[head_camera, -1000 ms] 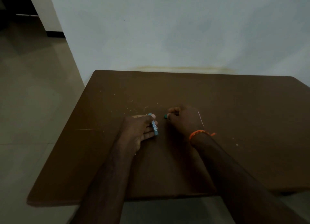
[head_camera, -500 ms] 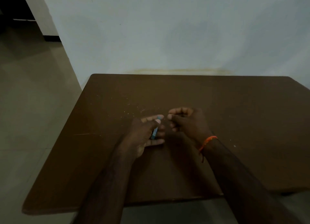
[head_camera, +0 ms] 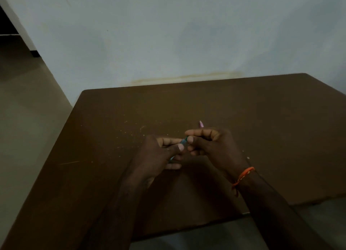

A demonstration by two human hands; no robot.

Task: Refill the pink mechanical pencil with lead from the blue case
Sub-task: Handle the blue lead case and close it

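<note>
Pinching the blue case (head_camera: 183, 142), left hand (head_camera: 159, 156) meets right hand (head_camera: 211, 144).

pencil (head_camera: 201, 124) behind hands, on table (head_camera: 262, 137)

Both hands meet above the brown bench (head_camera: 262, 118). The left hand (head_camera: 153, 159) grips the blue case (head_camera: 183, 141) between thumb and fingers, and the fingertips of the right hand (head_camera: 211, 146) touch its upper end. A pink pencil tip (head_camera: 201, 123) shows just behind the right hand. An orange thread (head_camera: 243, 175) circles the right wrist.
</note>
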